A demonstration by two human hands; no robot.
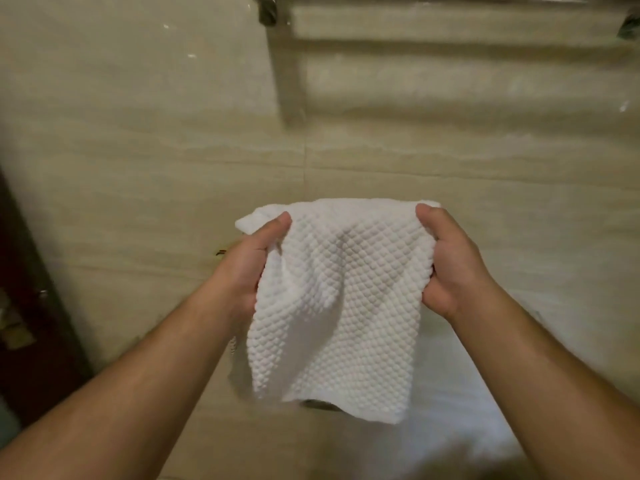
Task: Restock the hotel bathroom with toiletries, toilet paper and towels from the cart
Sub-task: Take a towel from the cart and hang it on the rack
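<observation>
Step in hand: towels. White waffle-weave towel (332, 306) is off the cart and in mid-air, held up in front of the tiled wall (138, 150), resting on nothing.

Left hand (249, 271) grips the top left corner: thumb on the front face, fingers hidden behind the cloth. Right hand (453, 268) is clenched on the top right edge, thumb over the front. The top edge is stretched between them and the rest hangs loose, creased, with the bottom corner lower on the right.

A rail mount (269, 11) and a bar run along the top of the view, well above the towel. That's probably the target, but it isn't confirmed.

There's a white surface (467, 393) below and behind the towel at lower right; too blurred to tell what it is. Dark door frame (31, 306) at far left.

My read on the next move: square up the top edge, shake out the creases, raise both hands together and drape the towel over the bar so it hangs level. If it needs folding first, there's no flat spot in view, so fold in the air.
</observation>
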